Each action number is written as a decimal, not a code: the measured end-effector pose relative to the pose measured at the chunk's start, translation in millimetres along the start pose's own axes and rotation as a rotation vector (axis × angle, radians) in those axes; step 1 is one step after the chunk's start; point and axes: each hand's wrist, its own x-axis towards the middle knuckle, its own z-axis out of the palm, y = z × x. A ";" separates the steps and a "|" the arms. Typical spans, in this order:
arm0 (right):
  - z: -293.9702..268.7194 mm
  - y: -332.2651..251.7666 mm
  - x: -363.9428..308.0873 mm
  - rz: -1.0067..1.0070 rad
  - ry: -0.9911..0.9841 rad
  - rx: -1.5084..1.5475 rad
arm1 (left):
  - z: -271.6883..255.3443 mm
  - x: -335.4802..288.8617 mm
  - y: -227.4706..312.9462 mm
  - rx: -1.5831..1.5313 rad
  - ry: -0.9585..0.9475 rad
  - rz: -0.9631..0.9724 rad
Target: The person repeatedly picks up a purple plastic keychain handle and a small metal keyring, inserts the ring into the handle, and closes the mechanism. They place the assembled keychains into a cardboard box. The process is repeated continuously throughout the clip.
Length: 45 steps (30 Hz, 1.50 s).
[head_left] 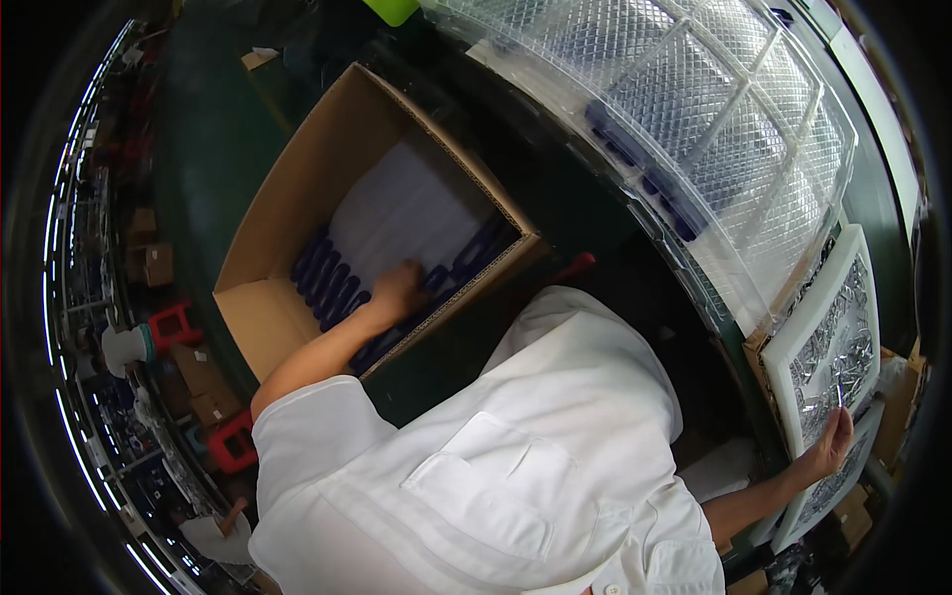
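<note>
One open cardboard box (263,322), landmark of the head view. Contents: a row of dark blue rounded pieces (320,283), with a white sheet (407,193) spread beside them. Left hand (399,288): inside the box, over the pieces; blurred, so whether it grasped one could not be told. Right hand (831,448): well right of the box, fingers drawn together at a white-rimmed tray (781,362) of small metal parts (841,337); any hold on a part could not be told. Clear cross-ribbed plastic container (722,109): right of the box. Two red stools (175,325): left of it.
</note>
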 end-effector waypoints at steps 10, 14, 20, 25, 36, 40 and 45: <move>-10.1 2.7 -34.9 0.128 0.072 -0.005 | -95.9 30.8 1.8 -0.203 0.181 -0.271; -7.6 7.7 -32.8 0.098 0.051 0.003 | -152.0 61.2 11.5 -0.047 0.503 -0.125; -1.1 5.0 -28.9 0.051 0.061 0.051 | -99.2 89.0 -39.0 0.233 0.564 0.150; -17.0 18.2 -34.7 0.002 0.026 0.076 | -102.5 130.0 -58.4 -0.145 0.289 -0.440; 16.5 -50.9 -54.4 0.203 0.140 0.279 | -127.1 75.7 -61.3 -0.639 0.447 -0.320; 41.7 -78.2 -60.8 0.192 -0.008 0.640 | -235.8 -25.2 134.8 -1.133 0.555 -0.015; 59.4 -104.7 -64.0 0.128 -0.236 0.954 | -235.1 -65.9 286.9 -1.472 0.049 0.371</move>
